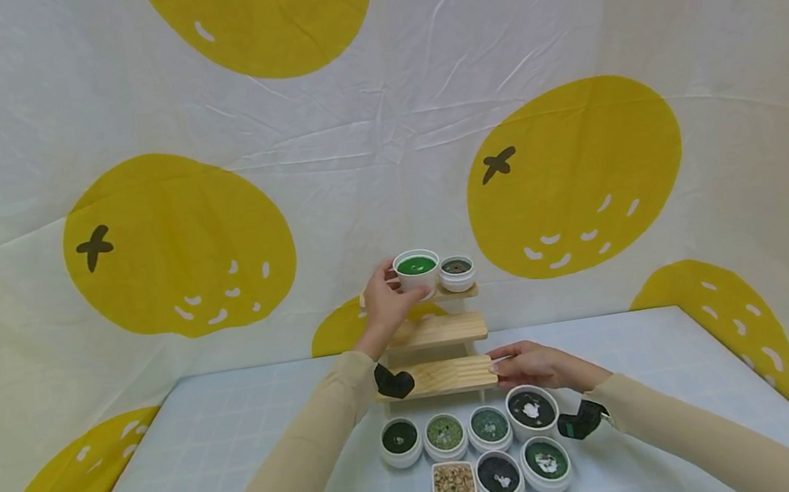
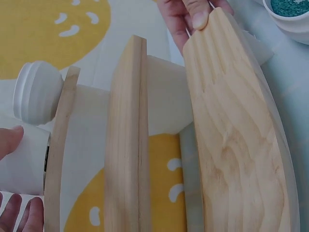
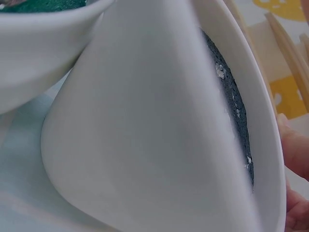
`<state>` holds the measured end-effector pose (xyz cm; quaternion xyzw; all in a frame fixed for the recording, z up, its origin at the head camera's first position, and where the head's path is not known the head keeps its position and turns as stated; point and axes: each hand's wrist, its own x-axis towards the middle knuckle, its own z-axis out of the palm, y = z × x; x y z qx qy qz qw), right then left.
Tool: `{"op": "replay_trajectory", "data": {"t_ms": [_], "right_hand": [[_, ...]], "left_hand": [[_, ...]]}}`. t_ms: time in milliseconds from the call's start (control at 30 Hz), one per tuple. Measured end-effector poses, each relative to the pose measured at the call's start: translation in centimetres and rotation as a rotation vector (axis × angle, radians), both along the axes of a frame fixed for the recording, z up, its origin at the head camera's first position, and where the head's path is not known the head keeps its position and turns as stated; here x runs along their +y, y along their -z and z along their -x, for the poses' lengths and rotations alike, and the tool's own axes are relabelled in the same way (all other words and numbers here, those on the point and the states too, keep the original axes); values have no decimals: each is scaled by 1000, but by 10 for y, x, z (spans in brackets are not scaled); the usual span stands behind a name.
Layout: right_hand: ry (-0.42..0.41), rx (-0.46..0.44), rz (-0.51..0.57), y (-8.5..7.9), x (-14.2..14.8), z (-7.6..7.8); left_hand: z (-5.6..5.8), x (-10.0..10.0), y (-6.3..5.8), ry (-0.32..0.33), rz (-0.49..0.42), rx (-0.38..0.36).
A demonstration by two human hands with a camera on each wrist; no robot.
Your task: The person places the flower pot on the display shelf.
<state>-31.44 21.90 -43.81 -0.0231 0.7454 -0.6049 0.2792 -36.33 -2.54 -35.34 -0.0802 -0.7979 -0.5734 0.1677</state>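
Hanging behind everything, a white cloth [image 1: 359, 100] printed with big yellow fruit backs the pale counter [image 1: 222, 421], where a tiered wooden stand [image 1: 450, 374] rises. In front of the stand, seven containers wait in two rows: a larger dark-filled cup [image 1: 532, 411] at the right end of the back row, a square dish [image 1: 455, 490] of tan bits, and five round jars [image 1: 491, 430].

Of the two hands, the right hand [image 1: 540, 364] pinches the right end of the lowest board, thumb over its upper face, apparently to steady the stand. The left hand [image 1: 386, 304] is up at the top board [image 2: 57, 159], its thumb and fingers curled partway around a white cup [image 1: 417, 272] with green contents.

That cup is upright; whether its base bears fully on the wood cannot be told. Placing it on the top tier looks to be the step in hand. The next move seems to call for seating it flat, then loosening the fingers outward to the left, so as not to nudge the small jar [image 1: 457, 275] just beside it on the right.
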Motion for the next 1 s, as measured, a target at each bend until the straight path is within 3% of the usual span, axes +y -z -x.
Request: {"op": "replay_trajectory", "data": {"t_ms": [533, 1000], "right_hand": [[-1, -2, 4, 1, -1, 0], [-7, 5, -4, -2, -1, -3]], "left_hand": [[-3, -1, 1, -5, -14, -18], [-11, -13, 6, 33, -51, -11]]}}
